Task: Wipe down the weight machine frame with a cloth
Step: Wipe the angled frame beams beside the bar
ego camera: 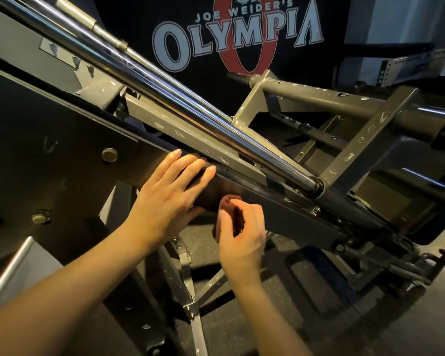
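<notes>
A person's left hand [170,191] lies flat with straight fingers over a dark brown cloth [211,186] draped across the slanted dark beam [293,214] of a weight machine frame. Just below the beam's lower edge, the right hand [239,235] pinches a hanging fold of the same cloth between curled fingers and thumb. A chrome guide rod [165,91] runs parallel above the beam, with a narrow gap between. Beyond the beam hangs an Olympia banner [237,34]; below it, open rubber floor [306,304].
</notes>
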Action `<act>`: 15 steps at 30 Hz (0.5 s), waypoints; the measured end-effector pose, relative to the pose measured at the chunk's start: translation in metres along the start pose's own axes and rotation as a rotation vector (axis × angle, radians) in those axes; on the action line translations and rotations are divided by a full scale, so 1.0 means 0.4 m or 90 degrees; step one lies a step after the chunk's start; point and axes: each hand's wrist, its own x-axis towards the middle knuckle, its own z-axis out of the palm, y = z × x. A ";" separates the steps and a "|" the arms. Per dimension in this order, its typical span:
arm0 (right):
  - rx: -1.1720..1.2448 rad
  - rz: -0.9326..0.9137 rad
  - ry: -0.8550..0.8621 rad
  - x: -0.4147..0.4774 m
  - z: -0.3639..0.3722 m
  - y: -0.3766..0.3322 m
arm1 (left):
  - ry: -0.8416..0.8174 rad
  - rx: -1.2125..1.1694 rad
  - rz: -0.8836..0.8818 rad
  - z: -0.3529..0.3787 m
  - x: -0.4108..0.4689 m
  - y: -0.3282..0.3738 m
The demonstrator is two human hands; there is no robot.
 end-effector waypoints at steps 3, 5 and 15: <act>-0.035 0.138 0.040 0.036 -0.082 0.117 | 0.010 -0.002 0.006 0.006 -0.002 -0.005; -0.046 0.291 0.133 0.062 -0.121 0.174 | 0.019 0.005 0.011 0.009 -0.002 -0.007; -0.177 -0.278 -0.098 0.014 -0.016 0.069 | 0.037 0.000 0.017 0.019 -0.006 -0.013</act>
